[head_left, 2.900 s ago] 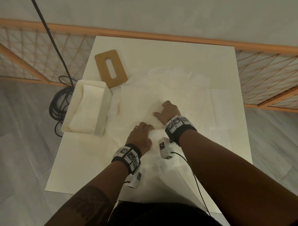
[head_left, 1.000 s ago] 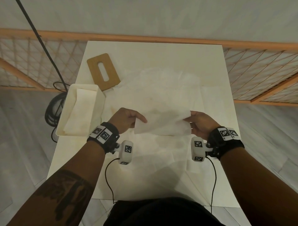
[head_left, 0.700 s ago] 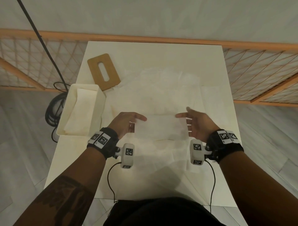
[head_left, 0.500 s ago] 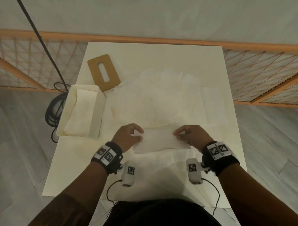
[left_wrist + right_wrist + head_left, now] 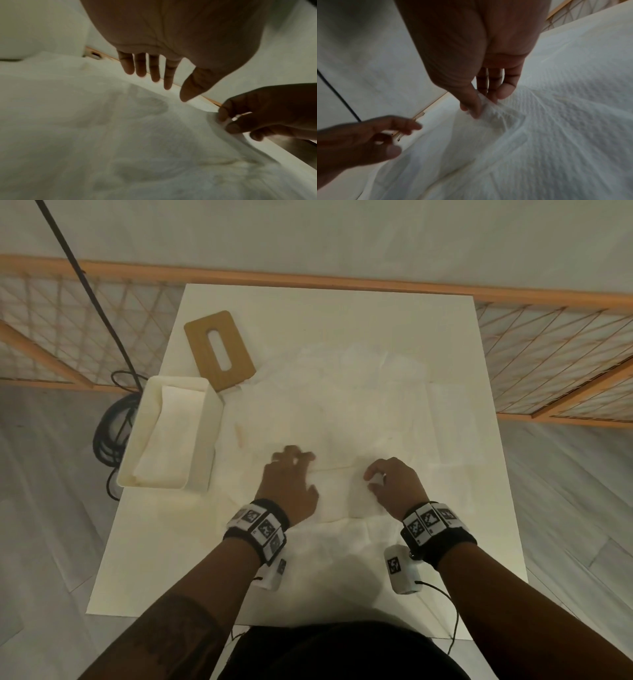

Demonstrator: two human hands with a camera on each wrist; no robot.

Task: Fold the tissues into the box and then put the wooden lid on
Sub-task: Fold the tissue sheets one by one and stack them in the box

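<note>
A white open box (image 5: 205, 419) with folded tissues (image 5: 164, 440) inside stands at the table's left edge. The wooden lid (image 5: 219, 349), with a slot in it, lies flat just behind the box. Loose white tissues (image 5: 359, 405) cover the middle of the table. A folded tissue (image 5: 337, 491) lies between my hands near the front. My left hand (image 5: 296, 470) hovers over its left end with straight fingers (image 5: 154, 67) and holds nothing. My right hand (image 5: 375, 479) pinches the tissue's right end (image 5: 488, 112) between thumb and fingers.
The white table (image 5: 154, 559) is small, with floor on both sides. An orange wooden lattice rail (image 5: 342, 282) runs behind it. Black cables (image 5: 109, 433) lie coiled on the floor left of the box. Bare tabletop shows at the front left.
Both hands brought the folded tissue down and nearer to me onto the table. My left hand let go and spread its fingers; the right still pinches its end.
</note>
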